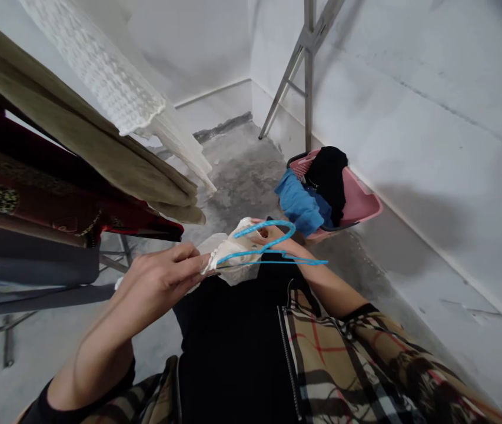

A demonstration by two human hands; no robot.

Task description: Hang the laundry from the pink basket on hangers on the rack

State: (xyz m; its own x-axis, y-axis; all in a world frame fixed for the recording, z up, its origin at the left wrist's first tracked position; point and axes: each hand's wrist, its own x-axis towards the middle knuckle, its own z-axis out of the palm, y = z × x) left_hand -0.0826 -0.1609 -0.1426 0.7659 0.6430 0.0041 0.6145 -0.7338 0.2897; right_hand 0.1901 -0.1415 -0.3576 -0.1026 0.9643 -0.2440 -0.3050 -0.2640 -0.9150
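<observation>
One pink basket (368,203) holds black cloth (329,176) and blue cloth (298,203), one white garment (239,244) is bunched before the person, one blue hanger (260,251) crosses it — and of two hands, the left hand (166,277) pinches its edge, while the right hand (273,234) has a grip too hidden to tell.

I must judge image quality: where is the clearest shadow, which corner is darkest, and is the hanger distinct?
Head view: a broad soft shadow on the wall, right of the pink basket; top right corner nearly black; same view, blue hanger distinct.
</observation>
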